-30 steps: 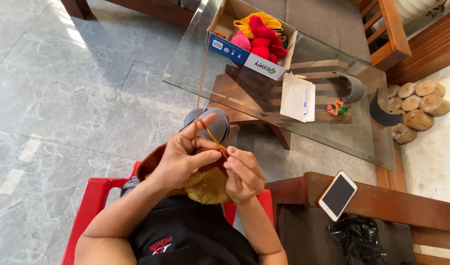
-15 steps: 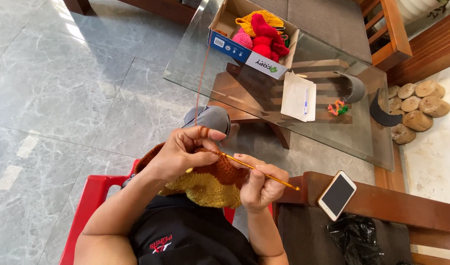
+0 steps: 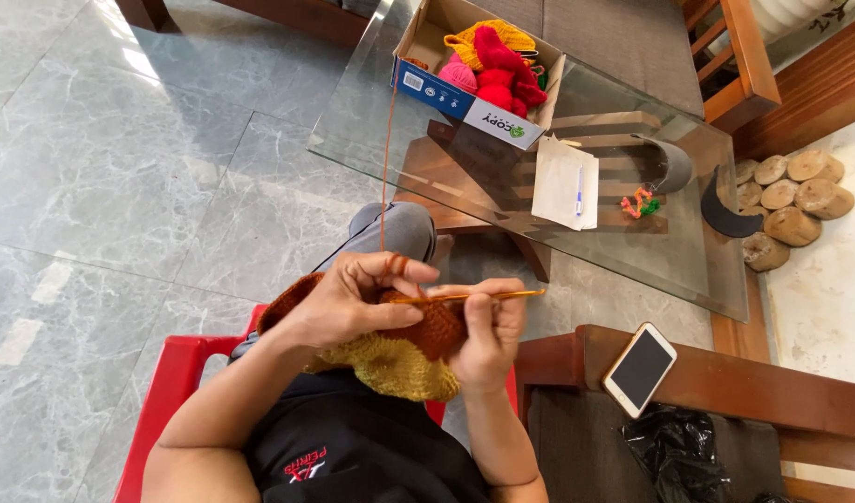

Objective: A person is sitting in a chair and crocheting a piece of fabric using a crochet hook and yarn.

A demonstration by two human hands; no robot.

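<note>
Left hand (image 3: 357, 303) pinches the orange-and-yellow crochet piece (image 3: 399, 354); right hand (image 3: 483, 335) grips a crochet hook (image 3: 474, 296), with orange yarn (image 3: 386, 158) running far to the cardboard box (image 3: 465, 102).

Nubbly woollen crochet piece (image 3: 418, 349), glossy glass table (image 3: 353, 140)

Grey marble floor (image 3: 120, 168), glass table (image 3: 688, 270), red chair (image 3: 166, 391).
</note>
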